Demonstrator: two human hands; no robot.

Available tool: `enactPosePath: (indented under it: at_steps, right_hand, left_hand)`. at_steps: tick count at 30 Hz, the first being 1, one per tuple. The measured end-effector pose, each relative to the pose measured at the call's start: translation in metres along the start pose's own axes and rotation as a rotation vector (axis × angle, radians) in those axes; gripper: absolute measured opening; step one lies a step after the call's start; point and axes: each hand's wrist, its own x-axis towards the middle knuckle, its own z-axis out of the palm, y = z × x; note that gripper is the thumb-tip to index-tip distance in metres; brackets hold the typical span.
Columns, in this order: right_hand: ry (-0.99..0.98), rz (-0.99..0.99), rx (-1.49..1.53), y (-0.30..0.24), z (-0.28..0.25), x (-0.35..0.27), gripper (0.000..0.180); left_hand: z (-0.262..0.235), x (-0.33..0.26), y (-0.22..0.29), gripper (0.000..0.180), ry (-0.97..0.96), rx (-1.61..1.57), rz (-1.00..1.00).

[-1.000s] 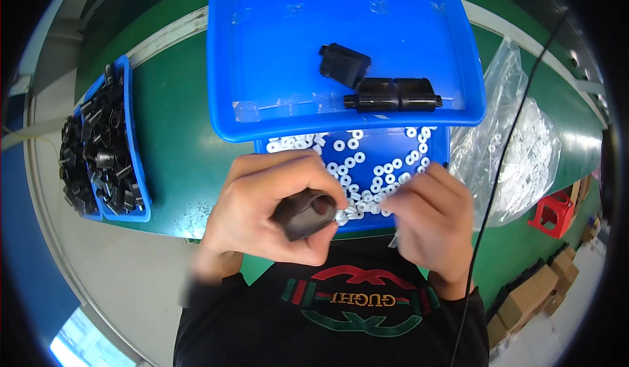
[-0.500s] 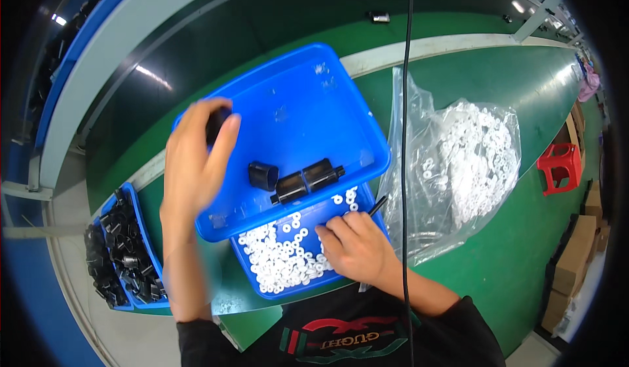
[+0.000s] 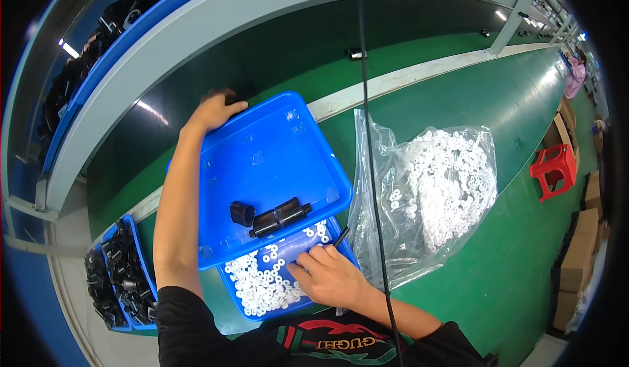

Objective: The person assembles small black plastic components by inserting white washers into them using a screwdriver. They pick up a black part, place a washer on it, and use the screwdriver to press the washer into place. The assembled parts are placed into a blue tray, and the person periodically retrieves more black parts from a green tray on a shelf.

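The left hand (image 3: 217, 111) is stretched far forward, its forearm running up almost straight along the left side of the upper blue tray (image 3: 275, 151). It hangs past that tray's far left corner, over the dark belt (image 3: 262, 59), thumb reaching right; the fingers blur into the belt, so I cannot tell whether they hold anything. The right hand (image 3: 327, 276) comes in from the lower right, wrist low, fingers curled closely around a thin black rod (image 3: 342, 237) above the lower blue tray (image 3: 299, 244).

The rod's visible end points up and to the right, away from the body, its long axis slanting over the lower tray's right part. In the upper tray, near the close rim, a joined black cylinder pair (image 3: 280, 217) lies on its side, long axis rising gently rightward; a short black piece (image 3: 242, 214) sits just left of it.

The upper tray's near edge overlaps the lower tray, where white rings (image 3: 259, 295) heap toward the left. Beyond the black parts stretches bare blue tray floor. A clear bag (image 3: 409, 242) of rings borders the trays on the right, crossed by a hanging black cable (image 3: 378, 223).
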Motion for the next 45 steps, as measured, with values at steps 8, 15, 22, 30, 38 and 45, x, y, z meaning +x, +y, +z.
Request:
enactPosePath:
  at_steps: [8,15,22,30,38,45]
  right_hand:
    - [-0.033,0.035,-0.033,-0.002,0.006,0.003,0.025]
    - [-0.068,0.021,0.039,-0.002,0.006,0.003,0.019]
    - [-0.016,0.041,0.013,-0.002,0.004,0.004,0.031]
    - [0.057,0.083,0.077,-0.01,-0.017,0.028,0.039]
    - [0.108,0.185,0.445,-0.028,-0.029,0.045,0.034]
    - [0.09,0.154,0.533,-0.034,-0.026,0.053,0.036]
  left_hand:
    - [-0.076,-0.168,0.109,0.053,-0.235,-0.186,0.325]
    - [-0.05,-0.218,0.089,0.056,-0.216,-0.192,0.211]
    - [-0.045,-0.267,0.084,0.054,0.017,-0.742,0.072]
    - [0.003,-0.303,0.079,0.058,0.068,-1.409,0.205]
    - [0.005,-0.309,0.078,0.055,0.143,-1.219,0.262]
    - [0.002,-0.313,0.084,0.067,-0.01,-1.353,0.222]
